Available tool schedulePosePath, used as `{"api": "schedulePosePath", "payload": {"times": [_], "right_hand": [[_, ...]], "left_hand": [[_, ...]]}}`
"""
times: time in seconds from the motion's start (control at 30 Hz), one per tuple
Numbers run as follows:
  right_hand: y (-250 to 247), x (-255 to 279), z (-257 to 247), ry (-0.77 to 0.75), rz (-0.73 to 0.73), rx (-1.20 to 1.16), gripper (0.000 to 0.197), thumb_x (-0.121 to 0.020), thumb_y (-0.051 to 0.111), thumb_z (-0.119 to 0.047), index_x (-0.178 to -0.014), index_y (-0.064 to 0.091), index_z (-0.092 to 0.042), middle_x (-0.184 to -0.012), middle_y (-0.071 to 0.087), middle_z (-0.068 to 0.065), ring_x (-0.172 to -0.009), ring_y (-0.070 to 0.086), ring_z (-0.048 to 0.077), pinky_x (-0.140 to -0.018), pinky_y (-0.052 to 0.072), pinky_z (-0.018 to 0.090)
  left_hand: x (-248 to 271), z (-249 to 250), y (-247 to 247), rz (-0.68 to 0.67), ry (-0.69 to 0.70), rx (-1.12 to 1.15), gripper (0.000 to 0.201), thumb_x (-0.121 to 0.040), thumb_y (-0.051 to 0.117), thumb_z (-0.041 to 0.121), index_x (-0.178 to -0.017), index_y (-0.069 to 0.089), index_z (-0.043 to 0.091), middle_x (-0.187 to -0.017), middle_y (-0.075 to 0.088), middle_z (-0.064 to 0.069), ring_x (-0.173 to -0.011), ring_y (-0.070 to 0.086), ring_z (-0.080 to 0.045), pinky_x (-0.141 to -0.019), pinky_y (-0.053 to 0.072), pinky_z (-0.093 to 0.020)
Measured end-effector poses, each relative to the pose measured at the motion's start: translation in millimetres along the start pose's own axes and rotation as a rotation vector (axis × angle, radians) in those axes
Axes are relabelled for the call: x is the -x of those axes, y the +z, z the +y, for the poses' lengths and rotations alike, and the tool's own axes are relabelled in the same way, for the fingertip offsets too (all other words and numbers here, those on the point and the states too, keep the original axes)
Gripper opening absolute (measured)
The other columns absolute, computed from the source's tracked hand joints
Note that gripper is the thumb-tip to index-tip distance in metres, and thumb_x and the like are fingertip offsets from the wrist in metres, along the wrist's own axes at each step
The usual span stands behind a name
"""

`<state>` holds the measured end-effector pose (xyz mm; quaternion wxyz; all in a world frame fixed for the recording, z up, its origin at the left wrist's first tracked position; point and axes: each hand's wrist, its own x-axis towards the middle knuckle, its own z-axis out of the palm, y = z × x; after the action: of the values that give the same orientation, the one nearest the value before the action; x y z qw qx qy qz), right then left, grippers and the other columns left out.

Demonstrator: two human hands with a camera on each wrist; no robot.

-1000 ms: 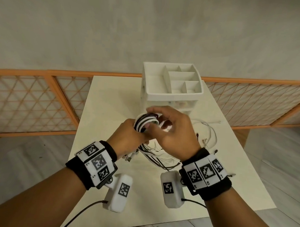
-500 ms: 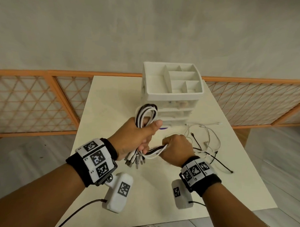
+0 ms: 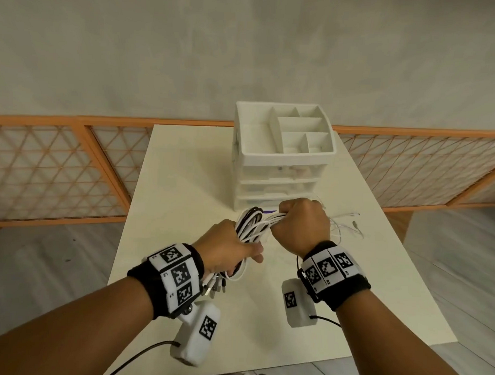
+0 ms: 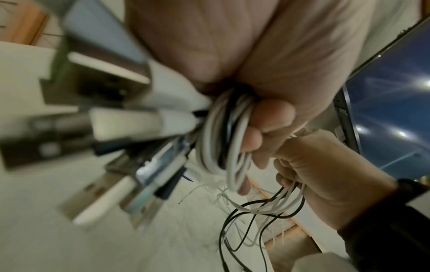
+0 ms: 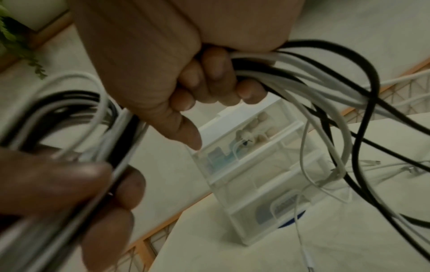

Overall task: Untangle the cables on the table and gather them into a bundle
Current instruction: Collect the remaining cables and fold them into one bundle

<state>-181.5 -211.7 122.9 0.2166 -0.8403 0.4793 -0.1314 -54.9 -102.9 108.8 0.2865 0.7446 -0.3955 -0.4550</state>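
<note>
A coil of white and black cables (image 3: pixel 252 225) is held above the table between both hands. My left hand (image 3: pixel 227 249) grips the coil's lower part, and several USB plugs (image 3: pixel 213 285) hang below the fist. The left wrist view shows those fingers curled round the cable loops (image 4: pixel 223 139), with the plugs (image 4: pixel 130 127) blurred close by. My right hand (image 3: pixel 301 221) makes a fist round the strands leading off the coil. In the right wrist view the strands (image 5: pixel 302 73) leave that fist (image 5: pixel 209 77) and trail down. Loose cable ends (image 3: pixel 348 230) lie on the table to the right.
A white drawer organiser (image 3: pixel 281 157) with an open divided top stands at the table's far middle, just beyond my right hand. The cream table (image 3: pixel 179 185) is bordered by an orange lattice fence (image 3: pixel 59 166). White camera units hang under both wrists.
My right hand has risen from below the coil to a spot up and right of it, pulling the strands along. The left hand has kept its grip and sunk a little.
</note>
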Motion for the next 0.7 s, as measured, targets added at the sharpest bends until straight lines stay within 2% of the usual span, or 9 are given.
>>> {"api": "schedulePosePath", "payload": {"times": [0.07, 0.13, 0.17, 0.23, 0.33, 0.47, 0.6, 0.63, 0.7], "right_hand": [[1, -1, 2, -0.044, -0.009, -0.078, 0.025, -0.069, 0.068, -0.013, -0.053, 0.049, -0.009, -0.046, 0.041, -0.001, -0.054, 0.041, 0.022, -0.049, 0.033, 0.025], [-4, -3, 4, -0.133, -0.063, -0.242, 0.026, -0.077, 0.080, -0.023, -0.058, 0.061, -0.020, -0.050, 0.052, -0.007, -0.050, 0.049, 0.009, -0.050, 0.038, 0.021], [-9, -3, 5, -0.172, -0.106, -0.319, 0.019, -0.081, 0.080, -0.026, -0.067, 0.068, -0.023, -0.054, 0.057, -0.010, -0.052, 0.053, 0.005, -0.052, 0.040, 0.015], [-18, -4, 13, -0.165, -0.165, -0.466, 0.008, -0.088, 0.076, -0.026, -0.083, 0.075, -0.020, -0.064, 0.066, -0.009, -0.055, 0.058, 0.002, -0.056, 0.045, 0.015], [-16, -4, 35, -0.079, -0.184, -0.642, 0.011, -0.093, 0.072, -0.022, -0.084, 0.077, -0.017, -0.066, 0.069, -0.005, -0.057, 0.061, 0.011, -0.058, 0.047, 0.023], [0, 3, 37, -0.065, -0.061, -0.770, 0.014, -0.092, 0.073, -0.020, -0.079, 0.078, -0.020, -0.064, 0.064, -0.005, -0.056, 0.054, 0.014, -0.060, 0.046, 0.027], [17, 12, 11, -0.263, 0.121, -0.773, 0.013, -0.096, 0.067, -0.022, -0.098, 0.080, -0.019, -0.066, 0.065, -0.007, -0.060, 0.055, 0.012, -0.062, 0.049, 0.033], [22, 16, 4, -0.326, 0.134, -0.751, 0.014, -0.097, 0.064, -0.020, -0.098, 0.078, -0.016, -0.069, 0.065, -0.001, -0.063, 0.056, 0.017, -0.061, 0.050, 0.035], [34, 28, -7, -0.443, 0.096, -0.722, 0.014, -0.096, 0.059, -0.004, -0.091, 0.072, -0.005, -0.076, 0.063, 0.006, -0.069, 0.057, 0.016, -0.062, 0.051, 0.033]], "left_hand": [[-3, -1, -2, 0.078, -0.003, 0.100, 0.011, -0.091, 0.064, 0.017, -0.084, 0.072, 0.013, -0.078, 0.076, 0.004, -0.037, 0.048, -0.008, -0.047, 0.042, -0.021], [-6, -6, -5, 0.200, -0.020, 0.225, 0.009, -0.089, 0.064, 0.012, -0.085, 0.071, 0.010, -0.079, 0.073, 0.000, -0.039, 0.047, -0.012, -0.048, 0.041, -0.024], [-8, -7, -8, 0.255, -0.036, 0.308, 0.010, -0.089, 0.066, 0.013, -0.089, 0.072, 0.005, -0.079, 0.070, -0.002, -0.040, 0.045, -0.013, -0.050, 0.040, -0.026], [-8, -9, -16, 0.302, -0.063, 0.496, 0.021, -0.091, 0.070, 0.018, -0.095, 0.071, -0.003, -0.076, 0.064, -0.006, -0.042, 0.040, -0.013, -0.049, 0.040, -0.026], [-4, -3, -30, 0.216, -0.054, 0.698, 0.030, -0.090, 0.069, 0.037, -0.087, 0.069, 0.008, -0.070, 0.060, -0.002, -0.042, 0.033, -0.010, -0.044, 0.038, -0.023], [-4, 5, -26, 0.262, -0.068, 0.567, 0.052, -0.083, 0.062, 0.065, -0.082, 0.063, 0.012, -0.067, 0.056, 0.000, -0.040, 0.034, -0.011, -0.050, 0.037, -0.026], [-1, 15, -6, 0.277, 0.016, 0.395, 0.108, -0.043, 0.055, 0.096, -0.098, 0.068, 0.004, -0.070, 0.054, -0.005, -0.048, 0.049, -0.014, -0.057, 0.044, -0.030], [-1, 19, -4, 0.263, 0.024, 0.391, 0.107, -0.042, 0.055, 0.097, -0.094, 0.068, 0.004, -0.067, 0.055, -0.004, -0.050, 0.052, -0.014, -0.057, 0.046, -0.028], [0, 29, -3, 0.249, 0.014, 0.451, 0.080, -0.055, 0.064, 0.085, -0.079, 0.068, 0.009, -0.057, 0.059, 0.001, -0.049, 0.057, -0.011, -0.053, 0.048, -0.023]]}}
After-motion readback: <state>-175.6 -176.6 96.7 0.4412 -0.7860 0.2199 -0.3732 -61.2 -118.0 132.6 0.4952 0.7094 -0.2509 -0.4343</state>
